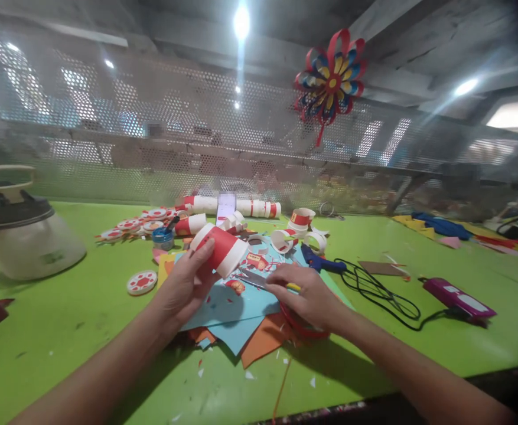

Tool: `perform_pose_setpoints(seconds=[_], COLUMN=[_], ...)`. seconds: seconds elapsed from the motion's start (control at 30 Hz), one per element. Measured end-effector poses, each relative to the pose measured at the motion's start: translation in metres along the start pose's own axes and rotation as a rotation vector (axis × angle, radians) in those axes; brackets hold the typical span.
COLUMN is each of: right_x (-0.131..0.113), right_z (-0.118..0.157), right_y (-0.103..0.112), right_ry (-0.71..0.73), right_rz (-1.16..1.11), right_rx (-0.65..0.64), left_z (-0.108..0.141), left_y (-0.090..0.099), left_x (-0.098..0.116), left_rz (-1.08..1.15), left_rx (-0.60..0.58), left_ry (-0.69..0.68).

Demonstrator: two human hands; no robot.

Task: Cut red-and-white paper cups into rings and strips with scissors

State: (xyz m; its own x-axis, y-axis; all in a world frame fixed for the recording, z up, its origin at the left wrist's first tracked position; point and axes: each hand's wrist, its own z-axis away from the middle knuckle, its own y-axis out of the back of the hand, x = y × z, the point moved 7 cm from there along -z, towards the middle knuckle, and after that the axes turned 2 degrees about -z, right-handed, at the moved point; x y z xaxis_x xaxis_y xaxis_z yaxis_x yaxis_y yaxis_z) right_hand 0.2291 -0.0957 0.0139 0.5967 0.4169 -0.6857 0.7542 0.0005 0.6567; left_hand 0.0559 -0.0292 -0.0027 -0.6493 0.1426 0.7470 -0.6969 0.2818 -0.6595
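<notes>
My left hand [192,283] is wrapped around a red and white paper cup [223,249], tilted on its side over the paper sheets. My right hand [305,295] grips a pair of scissors [253,278], whose grey blades point toward the cup. Red handle loops show below that palm, and a small yellow piece shows by the fingers. Beneath both hands lie light blue paper sheets [236,333] and an orange sheet [265,339], strewn with red and white scraps. A red printed cut-out [257,261] lies just beyond the blades.
A blue glue gun [323,260] trails a black cord to a purple power strip [458,298] at right. Cut cup rings [315,241] and stacked cups [241,206] stand behind. At left are a round decorated disc [142,283], a blue jar [163,238] and a large jug [28,236].
</notes>
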Motion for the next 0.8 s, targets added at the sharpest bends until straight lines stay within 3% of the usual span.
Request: perform_pose_setpoints(seconds=[0.2,0.4,0.57,0.73,0.8], right_x=[0.039,0.056,0.078,0.079,0.073], right_z=[0.038,0.036,0.026,0.021,0.023], right_y=[0.016,0.010,0.010,0.016,0.019], right_ry=[-0.056,-0.141,-0.194,-0.237,-0.229], right_rz=[0.499,0.660,0.651,0.678,0.657], right_rx=[-0.197,-0.288,-0.377,-0.335,-0.321], left_z=[-0.006,-0.010,0.001,0.019,0.022], left_y=[0.012,0.024,0.011,-0.014,-0.016], left_x=[0.006,0.010,-0.017,-0.031,-0.030], left_rz=[0.054,0.003,-0.146,-0.270,-0.279], left_rx=[0.124,0.135,-0.033,-0.265,-0.298], left_ry=[0.012,-0.034,0.189,0.245,0.242])
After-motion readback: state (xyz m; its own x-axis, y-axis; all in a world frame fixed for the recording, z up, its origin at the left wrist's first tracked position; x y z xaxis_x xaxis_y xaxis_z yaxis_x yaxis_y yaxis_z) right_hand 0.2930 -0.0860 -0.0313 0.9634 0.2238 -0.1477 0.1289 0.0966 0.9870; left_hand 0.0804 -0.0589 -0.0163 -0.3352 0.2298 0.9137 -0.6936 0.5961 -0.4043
